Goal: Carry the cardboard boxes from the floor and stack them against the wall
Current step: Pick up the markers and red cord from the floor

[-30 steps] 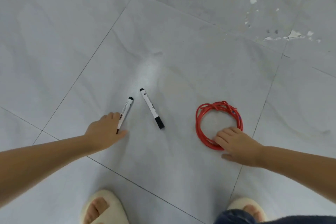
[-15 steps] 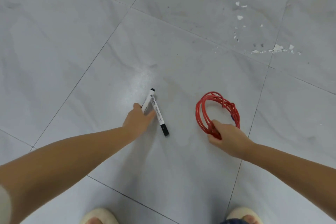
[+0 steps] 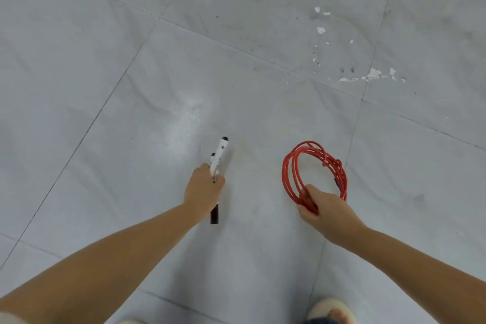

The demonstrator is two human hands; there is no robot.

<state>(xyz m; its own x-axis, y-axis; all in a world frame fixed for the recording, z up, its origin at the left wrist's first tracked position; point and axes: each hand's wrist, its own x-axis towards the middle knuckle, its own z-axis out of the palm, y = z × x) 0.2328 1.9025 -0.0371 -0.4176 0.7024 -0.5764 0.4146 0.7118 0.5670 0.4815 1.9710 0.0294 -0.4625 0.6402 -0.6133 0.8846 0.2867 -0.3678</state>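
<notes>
Cardboard boxes: none in view anywhere in the frame; neither a box nor a wall shows, so where they stand cannot be told.
Progress: judging by this view, no stacking can be seen done; all of the carrying looks left to do, and the present step seems to be clearing small clutter off the floor.
Left hand (image 3: 203, 191): centre of the frame, fingers curled round two markers (image 3: 219, 155); their white barrels stick out above the fist towards the top of the frame, and a black cap shows below it.
Right hand (image 3: 324, 208): lower right of centre, fingers closed on the near edge of a red cable coil (image 3: 292, 173).
Coil: tilted, the far loops probably lifted clear of the floor, though the angle makes that hard to tell.
Floor (image 3: 105, 60): grey marbled tiles with dark grout lines; white paint chips (image 3: 373, 73) scattered at the upper right, well apart from both hands.
Feet: a pale slipper (image 3: 332, 310) at the bottom right edge.
Left to do: put these items aside, find the boxes, carry and stack them.
</notes>
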